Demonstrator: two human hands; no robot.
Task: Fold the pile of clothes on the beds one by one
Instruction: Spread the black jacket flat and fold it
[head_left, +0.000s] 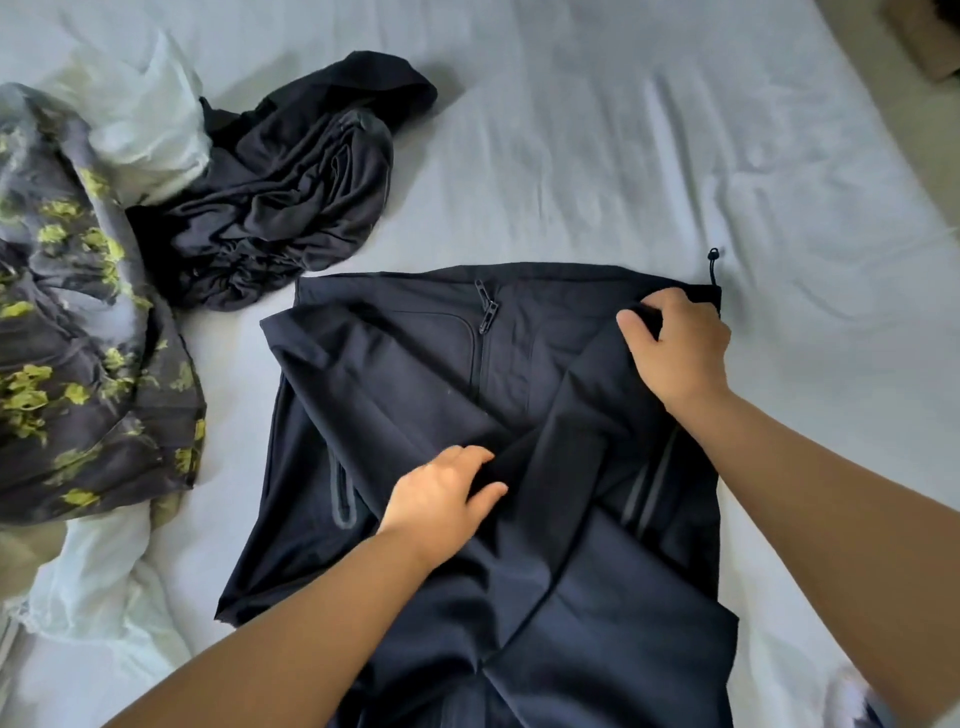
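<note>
Two bare forearms reach over a dark jacket spread on the bed. Left hand presses flat, fingers relaxed; right hand pinches a folded sleeve. Soft, light, slippery fabric: grip at seams.

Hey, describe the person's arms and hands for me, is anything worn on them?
Both forearms are bare as far as the picture shows: no sleeves in view. The left hand and right hand show no gloves, rings, watch or bracelets.
</note>
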